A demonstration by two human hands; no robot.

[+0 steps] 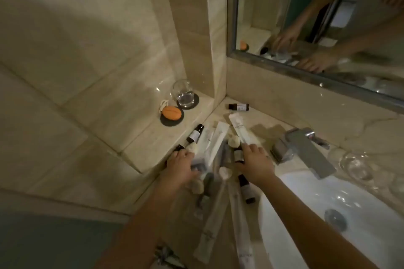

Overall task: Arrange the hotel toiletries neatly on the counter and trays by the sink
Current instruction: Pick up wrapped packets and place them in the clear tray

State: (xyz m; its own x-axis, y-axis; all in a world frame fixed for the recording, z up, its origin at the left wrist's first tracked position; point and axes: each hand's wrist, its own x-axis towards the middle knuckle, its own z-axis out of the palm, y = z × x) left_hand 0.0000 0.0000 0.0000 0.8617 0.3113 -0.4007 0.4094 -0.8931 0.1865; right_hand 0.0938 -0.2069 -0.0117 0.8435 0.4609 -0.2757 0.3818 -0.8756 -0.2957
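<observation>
Hotel toiletries lie jumbled on the marble counter [262,124] left of the sink. Among them are small dark bottles [195,134], one by the back wall [238,107] and one near the basin [247,190]. White flat packets [216,140] and round wrapped pieces [225,173] are mixed in, and long packets [213,214] lie nearer me. My left hand [179,164] reaches over the pile's left edge, fingertips at a dark bottle cap [178,148]; its grip is blurred. My right hand [254,161] lies palm down, fingers spread, touching the end of a white packet [239,130].
A raised ledge [153,144] at left carries an orange soap [171,113] on a dark round dish and a glass [183,94] on a dark coaster. The tap [303,148] and white basin [328,203] are at right, with clear glasses [354,166] behind. A mirror [306,17] hangs above.
</observation>
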